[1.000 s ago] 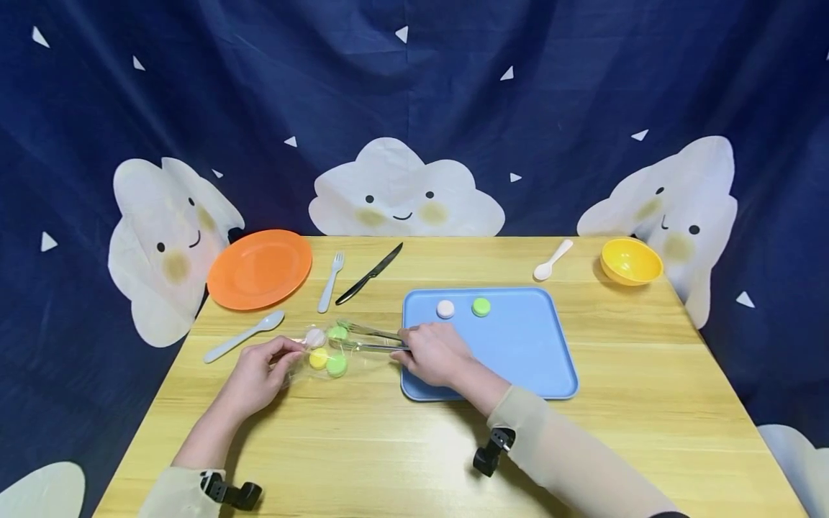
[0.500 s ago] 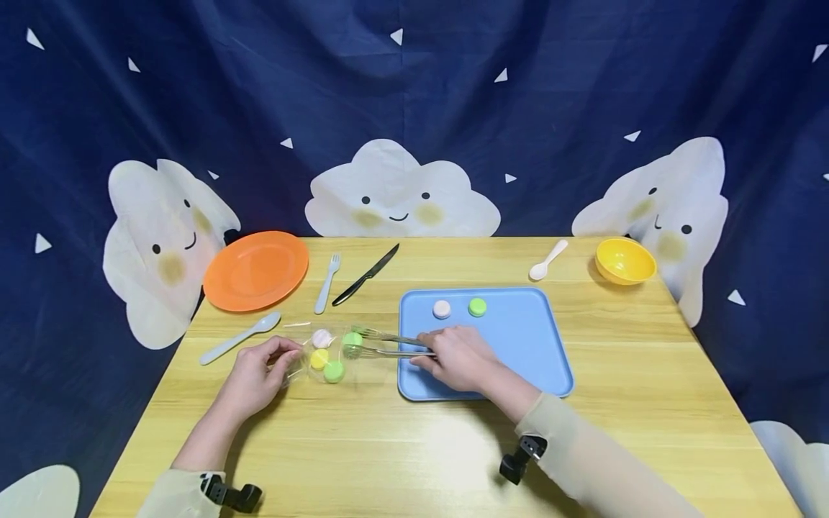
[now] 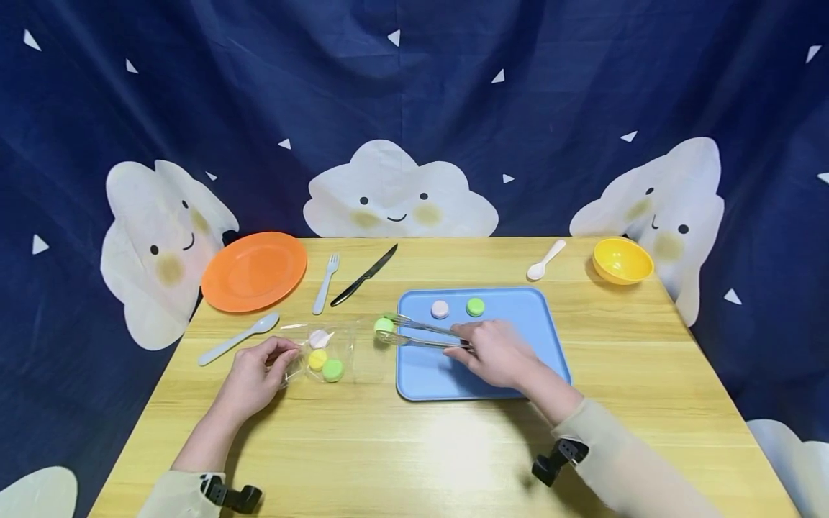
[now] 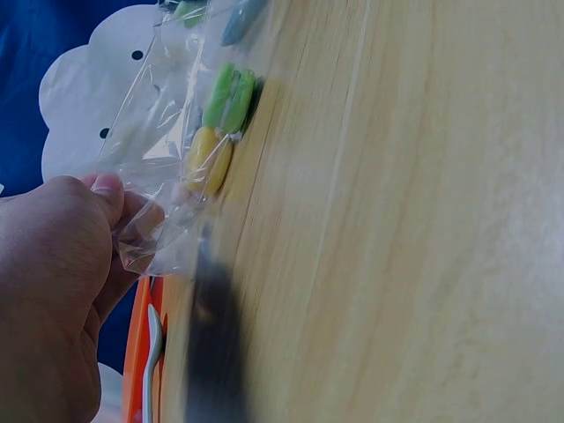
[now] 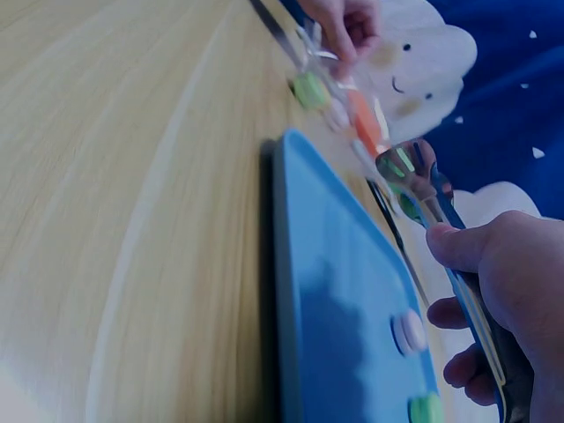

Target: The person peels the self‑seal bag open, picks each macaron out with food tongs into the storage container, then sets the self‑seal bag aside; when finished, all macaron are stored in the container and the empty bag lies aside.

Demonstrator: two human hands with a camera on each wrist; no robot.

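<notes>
My left hand (image 3: pixel 259 373) pinches the corner of a clear plastic bag (image 4: pixel 163 167). Inside it lie a pale pink macaron (image 3: pixel 319 339), a yellow macaron (image 4: pixel 208 161) and a green macaron (image 3: pixel 333 370). Metal tongs (image 3: pixel 427 336) are gripped in my right hand (image 3: pixel 495 352), above the blue tray (image 3: pixel 518 360). Between the tong tips is another green macaron (image 3: pixel 383 325), just outside the tray's left rim and apart from the bag. A pink macaron (image 3: pixel 440 309) and a green macaron (image 3: pixel 476 307) sit on the tray near its far edge.
An orange plate (image 3: pixel 255 272) and a light blue spoon (image 3: pixel 239 338) lie at the left. Behind the bag are a light blue fork (image 3: pixel 326 284) and a black knife (image 3: pixel 364 275). A small pale spoon (image 3: pixel 546 260) and a yellow bowl (image 3: pixel 622 260) stand at the back right.
My right hand has moved right with the tongs, drawing one green macaron out of the bag toward the tray. My left hand keeps its hold on the bag's corner.
</notes>
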